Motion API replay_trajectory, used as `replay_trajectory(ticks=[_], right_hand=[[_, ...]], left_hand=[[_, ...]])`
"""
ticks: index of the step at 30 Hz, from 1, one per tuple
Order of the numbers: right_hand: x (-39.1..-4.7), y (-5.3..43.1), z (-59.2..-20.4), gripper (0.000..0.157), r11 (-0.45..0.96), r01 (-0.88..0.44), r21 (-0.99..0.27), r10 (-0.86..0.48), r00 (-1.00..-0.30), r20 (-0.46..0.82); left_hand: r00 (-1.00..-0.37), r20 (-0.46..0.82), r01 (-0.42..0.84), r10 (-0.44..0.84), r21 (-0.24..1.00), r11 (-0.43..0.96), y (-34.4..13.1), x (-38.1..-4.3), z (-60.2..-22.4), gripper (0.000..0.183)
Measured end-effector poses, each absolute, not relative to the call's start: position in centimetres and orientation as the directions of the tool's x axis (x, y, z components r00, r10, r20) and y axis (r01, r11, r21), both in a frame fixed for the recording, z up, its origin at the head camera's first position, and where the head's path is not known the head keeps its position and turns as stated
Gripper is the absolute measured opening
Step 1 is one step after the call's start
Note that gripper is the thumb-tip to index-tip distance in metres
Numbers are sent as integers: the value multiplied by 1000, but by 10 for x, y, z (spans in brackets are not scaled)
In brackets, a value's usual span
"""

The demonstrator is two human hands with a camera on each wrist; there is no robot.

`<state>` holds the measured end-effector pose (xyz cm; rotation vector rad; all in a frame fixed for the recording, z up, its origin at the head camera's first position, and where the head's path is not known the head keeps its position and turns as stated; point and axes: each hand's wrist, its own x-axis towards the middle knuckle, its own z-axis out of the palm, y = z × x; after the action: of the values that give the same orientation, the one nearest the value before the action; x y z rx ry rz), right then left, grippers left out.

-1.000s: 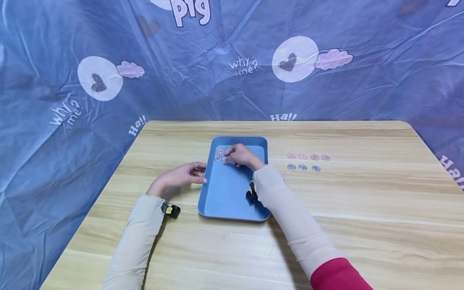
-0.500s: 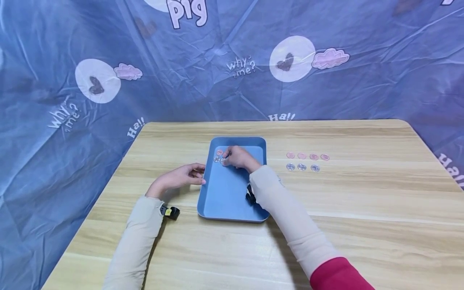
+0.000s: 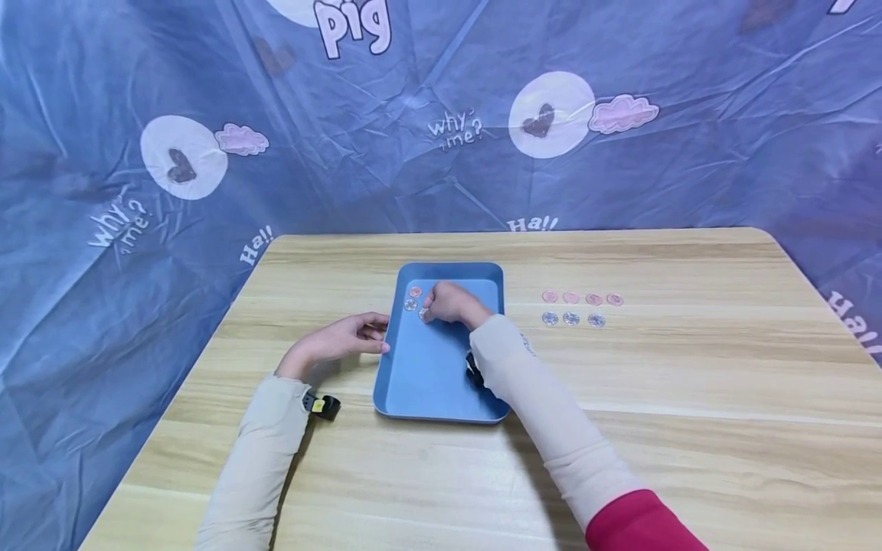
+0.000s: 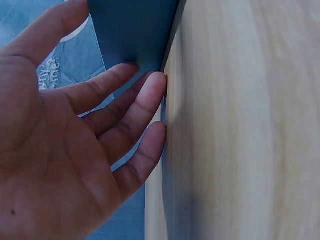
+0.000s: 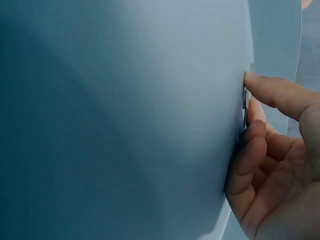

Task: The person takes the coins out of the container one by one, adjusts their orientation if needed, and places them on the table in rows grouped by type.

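A blue rectangular tray point(image 3: 427, 375) lies on the table. In its far left corner are a copper-coloured coin point(image 3: 416, 291) and, just nearer, a silver coin point(image 3: 410, 304). My right hand point(image 3: 455, 301) reaches into the tray and pinches another silver coin point(image 3: 423, 314) at the tray floor; thumb and fingertips partly cover this coin point(image 5: 246, 97) in the right wrist view. Beside the tray's left wall is my left hand point(image 3: 338, 337), its fingers loosely bent. Thumb and fingertips touch the outside of that wall in the left wrist view.
Right of the tray, a row of several copper-coloured coins point(image 3: 571, 298) lies on the wooden table point(image 3: 689, 367). Nearer me is a row of 3 silver coins point(image 3: 571, 318). A blue printed cloth point(image 3: 386, 168) hangs behind the table.
The right fingers have closed in on the silver coin and drawn it slightly towards me, apart from the other silver coin. My left hand stays at the tray wall.
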<state>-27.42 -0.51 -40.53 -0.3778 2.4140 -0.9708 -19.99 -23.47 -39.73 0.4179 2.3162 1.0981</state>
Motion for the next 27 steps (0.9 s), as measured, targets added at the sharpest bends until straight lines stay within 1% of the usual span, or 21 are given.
replay_trajectory(ticks=[5,9,13,18,23,27], right_hand=[[-274,-4,-405,14,702,-89,-706,-440,-834,-332],[-271,-4,-402,15,704,-139,-696,-456,-840,-294],[-268,-4,-398,15,721,-194,-665,-474,-839,-269],[-264,-5,-394,11,751,-243,-615,-489,-830,-269],[-263,-1,-390,8,740,-230,-632,-504,-811,-295],[-263,2,-386,6,696,-189,-693,-530,-786,-318]], left_hand=[[-808,-340,40,481,783,621,-234,-200,-397,68],[-809,-340,35,480,787,617,-235,-201,-398,67],[-808,-341,40,481,783,621,-236,-201,-400,68],[-809,-341,46,480,776,629,-236,-199,-399,68],[-814,-344,43,468,768,639,-236,-199,-398,69],[-815,-346,41,465,766,641,-235,-200,-398,70]])
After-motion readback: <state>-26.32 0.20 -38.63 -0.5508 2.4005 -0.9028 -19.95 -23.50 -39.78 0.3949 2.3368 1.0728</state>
